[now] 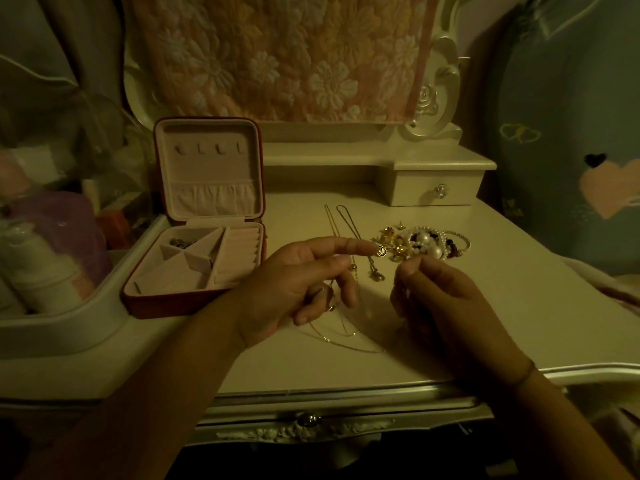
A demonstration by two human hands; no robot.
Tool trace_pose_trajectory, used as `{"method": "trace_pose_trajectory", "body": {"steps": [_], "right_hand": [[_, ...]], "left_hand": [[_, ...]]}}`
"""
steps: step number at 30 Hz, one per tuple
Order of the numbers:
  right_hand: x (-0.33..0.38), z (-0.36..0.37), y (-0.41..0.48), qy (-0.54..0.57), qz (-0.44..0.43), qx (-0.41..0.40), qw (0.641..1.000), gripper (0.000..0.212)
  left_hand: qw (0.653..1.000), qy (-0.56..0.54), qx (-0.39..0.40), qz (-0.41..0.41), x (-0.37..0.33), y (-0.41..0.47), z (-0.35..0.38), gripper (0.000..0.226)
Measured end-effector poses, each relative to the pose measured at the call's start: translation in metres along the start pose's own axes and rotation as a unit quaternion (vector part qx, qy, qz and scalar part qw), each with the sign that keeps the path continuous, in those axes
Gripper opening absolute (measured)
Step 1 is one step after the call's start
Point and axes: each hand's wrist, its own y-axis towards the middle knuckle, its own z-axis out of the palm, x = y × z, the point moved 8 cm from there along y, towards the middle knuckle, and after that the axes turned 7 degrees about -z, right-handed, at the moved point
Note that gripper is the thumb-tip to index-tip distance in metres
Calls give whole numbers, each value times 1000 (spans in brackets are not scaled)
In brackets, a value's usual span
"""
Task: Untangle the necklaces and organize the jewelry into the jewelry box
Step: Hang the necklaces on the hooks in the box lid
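Early stage: box point(194, 303) at 9 o'clock holds few pieces (one far compartment), pile point(422, 244) at 1 and necklaces point(376, 276) at 12 wait on surface point(485, 306), left hand point(304, 282) spread under chain point(327, 339), right hand point(436, 306) apparently pinching it.

Table point(485, 289) was smooth, cream-painted with a soft sheen, jewelry box point(194, 303) had a matt velvety pale lining, necklaces point(343, 216) were fine shiny metal chain, pearl beads point(424, 242) looked glossy, hanging cloth point(277, 53) was quilted and matt
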Motion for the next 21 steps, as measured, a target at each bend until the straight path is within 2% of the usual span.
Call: {"method": "trace_pose_trajectory", "body": {"steps": [3,6,11,14,15,19,21], "right_hand": [[9,1,5,-92,-58,13,994,30],[13,6,11,-127,-99,31,986,29],[9,35,20,-151,-113,126,974,43],[7,39,22,-106,-108,138,979,14],[7,35,22,-80,-105,129,983,14],[7,12,20,26,-50,100,993,34],[6,0,19,46,-32,75,996,28]], "left_hand": [[998,-16,58,3,-5,7,2,30],[994,-39,102,2,-3,10,6,30],[987,-64,148,9,-2,8,12,32],[985,-100,144,9,-2,5,5,34],[983,-116,140,9,-1,3,2,34],[979,-162,124,12,0,2,-11,35],[981,-160,112,5,1,3,-12,35]]}}
